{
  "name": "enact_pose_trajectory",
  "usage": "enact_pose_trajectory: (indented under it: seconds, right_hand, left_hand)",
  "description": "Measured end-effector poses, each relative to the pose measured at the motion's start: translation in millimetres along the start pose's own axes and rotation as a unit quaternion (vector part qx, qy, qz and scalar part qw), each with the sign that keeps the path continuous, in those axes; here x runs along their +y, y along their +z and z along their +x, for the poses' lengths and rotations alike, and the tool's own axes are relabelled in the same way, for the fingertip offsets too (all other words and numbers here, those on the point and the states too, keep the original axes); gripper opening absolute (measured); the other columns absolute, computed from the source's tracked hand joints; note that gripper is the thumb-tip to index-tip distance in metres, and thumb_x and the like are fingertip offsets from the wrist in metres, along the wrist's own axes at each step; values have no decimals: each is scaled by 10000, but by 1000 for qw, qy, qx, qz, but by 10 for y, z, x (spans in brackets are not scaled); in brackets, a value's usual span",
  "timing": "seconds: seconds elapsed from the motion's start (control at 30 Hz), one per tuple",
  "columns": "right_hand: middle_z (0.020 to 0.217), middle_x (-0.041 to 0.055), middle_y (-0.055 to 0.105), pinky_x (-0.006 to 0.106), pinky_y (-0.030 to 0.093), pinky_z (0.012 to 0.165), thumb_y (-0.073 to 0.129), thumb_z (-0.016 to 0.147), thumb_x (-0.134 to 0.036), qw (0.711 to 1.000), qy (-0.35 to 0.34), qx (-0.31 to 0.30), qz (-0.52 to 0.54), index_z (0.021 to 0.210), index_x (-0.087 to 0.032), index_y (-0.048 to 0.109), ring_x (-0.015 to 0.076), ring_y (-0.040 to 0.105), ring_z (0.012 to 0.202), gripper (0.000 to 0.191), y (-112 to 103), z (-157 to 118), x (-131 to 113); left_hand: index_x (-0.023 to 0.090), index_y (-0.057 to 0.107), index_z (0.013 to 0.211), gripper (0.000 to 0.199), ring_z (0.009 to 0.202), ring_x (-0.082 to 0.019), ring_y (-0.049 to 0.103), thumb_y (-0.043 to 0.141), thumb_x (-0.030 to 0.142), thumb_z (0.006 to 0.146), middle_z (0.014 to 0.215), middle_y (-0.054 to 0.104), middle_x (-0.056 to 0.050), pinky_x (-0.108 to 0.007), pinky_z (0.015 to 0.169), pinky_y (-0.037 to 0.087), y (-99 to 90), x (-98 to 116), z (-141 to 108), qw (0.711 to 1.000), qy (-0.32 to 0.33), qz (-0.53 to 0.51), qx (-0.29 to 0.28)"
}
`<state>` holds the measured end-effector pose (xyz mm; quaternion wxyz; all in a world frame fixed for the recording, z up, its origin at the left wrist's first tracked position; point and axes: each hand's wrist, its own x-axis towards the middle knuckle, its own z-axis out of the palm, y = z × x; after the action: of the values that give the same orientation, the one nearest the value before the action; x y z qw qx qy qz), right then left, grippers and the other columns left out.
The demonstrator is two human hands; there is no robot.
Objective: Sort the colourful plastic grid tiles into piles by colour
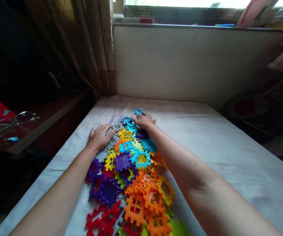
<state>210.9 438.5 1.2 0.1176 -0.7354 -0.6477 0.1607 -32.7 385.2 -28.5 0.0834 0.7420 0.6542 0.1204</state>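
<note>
A pale sheet (220, 141) lies beneath the pile (141, 183) of notched plastic pieces. At the pile's left edge, the left hand (100, 137) lies wide, touching gray pieces (113, 142). The right hand (145, 121) reaches the pile's far end, fingers bent; I cannot tell whether it grips anything. Beside it, at the pile's far tip, is a turquoise piece (135, 111).

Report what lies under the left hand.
Grey notched building pieces show on the thumb side of the left hand, pale cloth on its outer side; anything directly beneath it is covered.
</note>
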Motion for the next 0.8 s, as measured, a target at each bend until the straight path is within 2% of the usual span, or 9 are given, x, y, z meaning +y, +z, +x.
enact_pose_trajectory:
  seconds: [0.1, 0.17, 0.23, 0.33, 0.4, 0.43, 0.57, 0.7, 0.8]
  right_hand:
    - [1405, 96, 590, 489, 405, 1064, 579, 868, -667, 993, -110, -33, 6, 1328, -312, 646, 322, 519, 1299, 585, 76, -175, -285]
    - [1239, 67, 685, 345, 473, 943, 652, 863, -520, 987, -148, -54, 21, 1281, -273, 667, 254, 619, 1141, 485, 21, -295, -394]
    - [1059, 26, 729, 246, 473, 796, 666, 857, -372, 978, -194, -67, 32, 1185, -243, 701, 189, 656, 969, 354, -85, -426, -425]
    - [895, -13, 718, 200, 420, 669, 672, 839, -280, 963, -258, -72, 37, 1077, -221, 723, 139, 628, 817, 250, -253, -693, -364]
    - [841, -28, 704, 196, 401, 649, 665, 846, -273, 959, -273, -61, 50, 1053, -221, 719, 124, 606, 767, 220, -346, -925, -283]
    - [831, -32, 701, 196, 401, 653, 659, 851, -267, 958, -278, -51, 57, 1046, -223, 716, 120, 599, 756, 207, -385, -1053, -236]
    - [906, -9, 718, 221, 440, 736, 666, 859, -244, 948, -313, -3, 57, 1061, -233, 708, 137, 621, 822, 207, -468, -1605, -30]
    - [1200, 86, 693, 325, 484, 912, 703, 861, -279, 927, -374, 7, 35, 1168, -232, 698, 204, 643, 1052, 311, -413, -2228, 198]
    - [1486, 155, 513, 498, 422, 1062, 768, 814, -478, 923, -384, 3, 17, 1343, -275, 627, 319, 513, 1324, 584, -339, -2728, 409]
  left_hand:
    - [240, 433, 1496, 644, 1452, -280, 411, 286, 583, 971, 1519, 527, -94, -584, 1211, 194, 8, -7, -28, 999, 14, -31, 11]
    - [247, 452, 1478, 635, 1402, -272, 475, 301, 586, 963, 1459, 588, -92, -566, 1206, 220, -17, -7, -34, 998, 29, -51, 28]
    - [256, 559, 1377, 615, 1323, -276, 550, 306, 614, 945, 1372, 655, -80, -519, 1174, 302, -63, 3, -48, 996, 54, -66, 30]
    - [228, 683, 1167, 689, 1099, -283, 671, 262, 708, 909, 1127, 747, -69, -416, 1000, 483, -180, 52, -136, 988, 97, -118, -23]
    - [209, 703, 1116, 791, 1010, -282, 693, 242, 799, 862, 1035, 758, -63, -372, 906, 528, -287, 107, -264, 977, 118, -165, -61]
    - [205, 705, 1128, 835, 1026, -285, 690, 251, 841, 831, 1055, 757, -63, -363, 907, 531, -345, 139, -350, 972, 128, -183, -69]
    - [223, 658, 1288, 919, 1242, -295, 606, 352, 905, 753, 1309, 691, -66, -359, 1066, 457, -562, 264, -808, 965, 162, -198, -66]
    - [203, 528, 1449, 939, 1322, -298, 553, 425, 853, 779, 1454, 587, -100, -386, 1137, 406, -677, 331, -1442, 967, 180, -162, -81]
    - [230, 415, 1531, 937, 1424, -328, 438, 522, 793, 789, 1556, 472, -118, -470, 1201, 316, -648, 296, -1998, 963, 234, -101, -88]
